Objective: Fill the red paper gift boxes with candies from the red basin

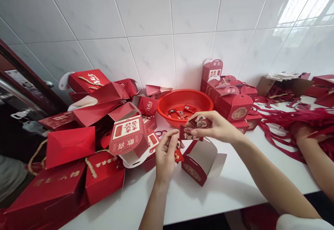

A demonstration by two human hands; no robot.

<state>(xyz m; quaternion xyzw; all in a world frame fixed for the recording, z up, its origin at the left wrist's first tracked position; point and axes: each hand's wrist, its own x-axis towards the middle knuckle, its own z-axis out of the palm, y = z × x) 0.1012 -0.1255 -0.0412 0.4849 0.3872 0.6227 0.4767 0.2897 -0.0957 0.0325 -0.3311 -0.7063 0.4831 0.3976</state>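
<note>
Probably light and slick, the printed red packets [185, 133] pinched in the right hand [208, 127] and small red sachet [179, 156] pinched in the left hand [167, 151], near the open cardboard box [192, 170] on the worktop [188, 204], likely grip best by their edges.

I worked in what looked like a packing spot, whether in a home or a small shop I could not tell. Glossy white tiles [146, 7] lined the wall, mirroring a bright window; keys [30, 125] hung by a door [10, 61] at the left; red paper boxes [70, 146] and ribbons [287, 117] crowded a plain white table [188, 202].
</note>
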